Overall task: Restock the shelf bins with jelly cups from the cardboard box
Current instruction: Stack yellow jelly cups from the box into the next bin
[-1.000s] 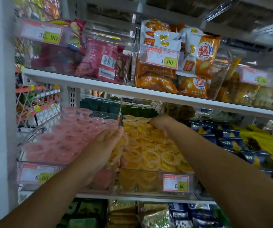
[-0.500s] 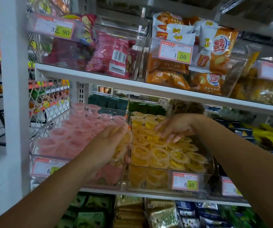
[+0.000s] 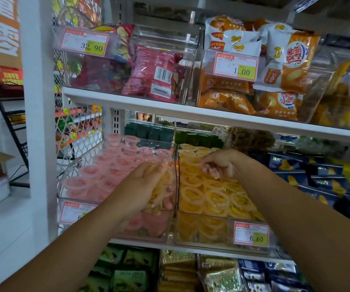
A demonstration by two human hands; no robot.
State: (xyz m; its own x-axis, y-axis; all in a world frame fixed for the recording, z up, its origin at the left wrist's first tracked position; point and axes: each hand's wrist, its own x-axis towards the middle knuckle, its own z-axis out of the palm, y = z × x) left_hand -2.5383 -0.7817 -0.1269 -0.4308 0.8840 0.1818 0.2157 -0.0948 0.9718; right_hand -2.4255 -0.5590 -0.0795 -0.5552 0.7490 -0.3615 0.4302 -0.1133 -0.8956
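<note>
The clear left bin (image 3: pixel 148 233) on the middle shelf is full of pink jelly cups (image 3: pixel 98 178). Your left hand (image 3: pixel 140 186) reaches in front of that bin's right end, palm turned right. Its fingers are curled round a handful of yellow jelly cups (image 3: pixel 162 187), held just beside the wall between the two bins. To the right of that wall, your right hand (image 3: pixel 218 165) hovers palm down over the right bin (image 3: pixel 201 230), wrist bent and fingers curled down toward the yellow cups (image 3: pixel 214 197) packed there. You cannot tell whether those fingers hold a cup or only brush the top layer. A price tag (image 3: pixel 251 233) reading 6.60 hangs on this bin's front.

A second ago your right hand was at the back of the yellow bin. It has since drawn forward to the middle, and its fingers, straighter half a second ago, are now more curled. Your left hand keeps the same grip and place.
</note>
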